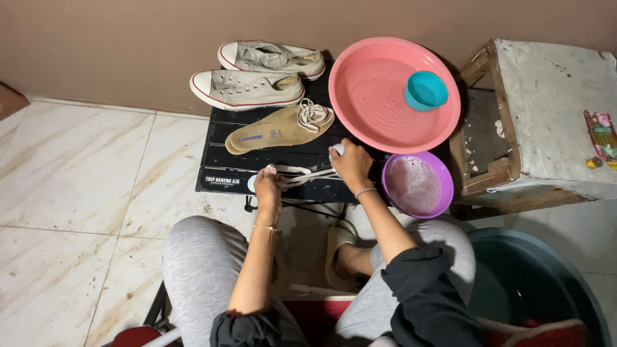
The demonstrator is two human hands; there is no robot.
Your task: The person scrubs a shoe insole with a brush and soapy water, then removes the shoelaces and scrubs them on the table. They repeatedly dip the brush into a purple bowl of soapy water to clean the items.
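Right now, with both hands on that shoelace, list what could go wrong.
1. The purple bowl of sudsy water hangs over the edge of the black table, close to the right hand; a bump of the wrist might tip it.
2. The shoelace stretched between the right hand and the left hand could slip off the table's front edge onto the tiled floor.

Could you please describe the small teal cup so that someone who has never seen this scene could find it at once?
Look at the black slatted table against the wall; on its right end sits a large round pink basin. The small teal cup stands inside that basin, near its right rim. It is the only blue-green thing there, unlike the purple bowl of suds below.
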